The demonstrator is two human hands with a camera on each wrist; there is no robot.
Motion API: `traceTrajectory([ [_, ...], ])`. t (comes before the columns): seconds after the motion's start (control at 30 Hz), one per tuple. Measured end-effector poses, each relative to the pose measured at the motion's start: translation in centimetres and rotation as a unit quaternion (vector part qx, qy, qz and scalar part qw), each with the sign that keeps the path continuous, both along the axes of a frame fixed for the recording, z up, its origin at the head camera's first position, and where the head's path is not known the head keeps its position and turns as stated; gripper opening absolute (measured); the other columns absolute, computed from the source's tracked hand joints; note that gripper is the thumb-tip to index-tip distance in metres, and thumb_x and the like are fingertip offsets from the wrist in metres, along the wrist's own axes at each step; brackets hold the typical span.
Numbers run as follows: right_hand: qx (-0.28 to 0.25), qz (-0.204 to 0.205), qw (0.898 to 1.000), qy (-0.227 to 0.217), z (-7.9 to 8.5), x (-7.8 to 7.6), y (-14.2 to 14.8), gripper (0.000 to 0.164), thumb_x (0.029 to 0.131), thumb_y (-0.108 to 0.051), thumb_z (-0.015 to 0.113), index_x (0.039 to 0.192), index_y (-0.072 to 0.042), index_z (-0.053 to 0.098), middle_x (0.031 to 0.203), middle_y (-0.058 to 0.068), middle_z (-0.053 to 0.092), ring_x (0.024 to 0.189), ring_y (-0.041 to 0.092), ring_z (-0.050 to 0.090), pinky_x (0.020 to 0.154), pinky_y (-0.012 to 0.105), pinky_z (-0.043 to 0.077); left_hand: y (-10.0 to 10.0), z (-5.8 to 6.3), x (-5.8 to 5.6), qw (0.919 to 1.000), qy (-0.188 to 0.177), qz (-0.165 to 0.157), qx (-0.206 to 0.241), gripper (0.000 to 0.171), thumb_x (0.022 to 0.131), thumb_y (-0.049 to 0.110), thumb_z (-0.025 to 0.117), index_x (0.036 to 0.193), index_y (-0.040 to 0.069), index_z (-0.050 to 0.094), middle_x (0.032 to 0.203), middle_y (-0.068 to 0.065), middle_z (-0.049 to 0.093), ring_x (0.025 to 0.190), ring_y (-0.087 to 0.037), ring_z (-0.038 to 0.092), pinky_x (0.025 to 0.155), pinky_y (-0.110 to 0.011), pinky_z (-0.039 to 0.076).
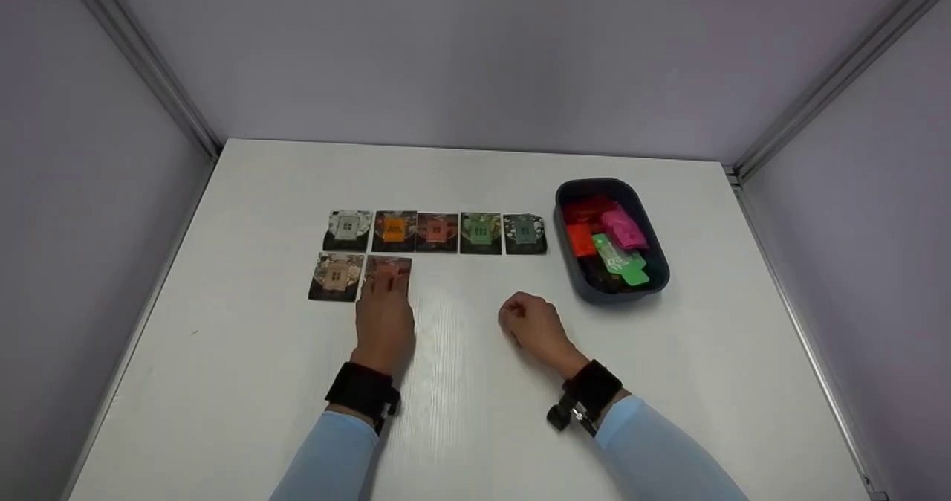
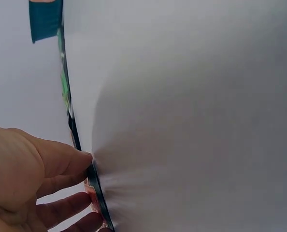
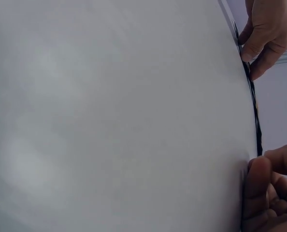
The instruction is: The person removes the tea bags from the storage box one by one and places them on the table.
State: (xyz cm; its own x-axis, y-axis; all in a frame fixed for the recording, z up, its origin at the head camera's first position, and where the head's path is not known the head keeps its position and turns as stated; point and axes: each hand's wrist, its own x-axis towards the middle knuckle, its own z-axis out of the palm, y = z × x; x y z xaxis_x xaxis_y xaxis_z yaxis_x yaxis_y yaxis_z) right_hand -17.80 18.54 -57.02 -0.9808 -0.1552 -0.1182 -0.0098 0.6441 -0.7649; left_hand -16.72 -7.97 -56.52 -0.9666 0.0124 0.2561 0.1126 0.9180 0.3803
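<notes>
My left hand [image 1: 385, 326] touches a reddish square packet [image 1: 399, 264] with its fingertips, covering much of it. In the left wrist view the thumb [image 2: 76, 162] is at the packet's near edge and the fingers spread over it. Left of this packet lies a beige one [image 1: 336, 276]. Behind them is a row of similar flat packets: a white [image 1: 348, 230], an orange [image 1: 394, 230], a red [image 1: 437, 232], a green [image 1: 481, 233] and a dark teal one [image 1: 525, 233]. My right hand [image 1: 536, 328] rests on the table, fingers loosely curled, holding nothing.
A dark oblong container [image 1: 565, 263] stands to the right of the row, holding red, pink and green packets. The white table [image 1: 245, 382] is bounded by grey panels [image 1: 475, 62] at the back and both sides.
</notes>
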Motion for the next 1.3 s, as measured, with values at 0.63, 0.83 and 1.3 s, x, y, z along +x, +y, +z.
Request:
traceTrajectory([
  [0.63, 0.001, 0.002, 1.000, 0.012, -0.2, 0.0, 0.0, 0.009, 0.095, -0.018, 0.064, 0.090, -0.015, 0.071, 0.070, -0.003, 0.063, 0.061, 0.013, 0.057, 0.060, 0.031, 0.046, -0.3, 0.3, -0.3, 0.9999, -0.008, 0.005, 0.013, 0.031, 0.100, 0.000, 0.057, 0.129, -0.005, 0.067, 0.131, -0.027, 0.059, 0.108, -0.050, 0.059, 0.083, -0.058, 0.053],
  [0.83, 0.007, 0.002, 1.000, 0.005, 0.0, 0.1, 0.0, 0.009, 0.095, -0.018, 0.064, 0.090, -0.015, 0.071, 0.071, -0.003, 0.063, 0.060, 0.013, 0.057, 0.059, 0.030, 0.046, 0.2, 0.5, -0.3, 0.9990, 0.037, 0.006, 0.024, 0.025, 0.097, 0.000, 0.061, 0.118, -0.006, 0.072, 0.126, -0.028, 0.063, 0.108, -0.049, 0.061, 0.082, -0.058, 0.054],
  [1.3, -0.019, -0.015, 0.998, 0.051, 5.6, -1.1, 2.6, 0.008, 0.099, -0.019, 0.065, 0.097, -0.013, 0.070, 0.082, 0.005, 0.069, 0.071, 0.016, 0.064, 0.061, 0.031, 0.049, 4.3, 3.3, -0.4, 0.9939, 0.066, -0.054, 0.070, 0.018, 0.094, 0.006, 0.068, 0.111, 0.005, 0.073, 0.113, -0.018, 0.068, 0.111, -0.036, 0.061, 0.102, -0.052, 0.046],
])
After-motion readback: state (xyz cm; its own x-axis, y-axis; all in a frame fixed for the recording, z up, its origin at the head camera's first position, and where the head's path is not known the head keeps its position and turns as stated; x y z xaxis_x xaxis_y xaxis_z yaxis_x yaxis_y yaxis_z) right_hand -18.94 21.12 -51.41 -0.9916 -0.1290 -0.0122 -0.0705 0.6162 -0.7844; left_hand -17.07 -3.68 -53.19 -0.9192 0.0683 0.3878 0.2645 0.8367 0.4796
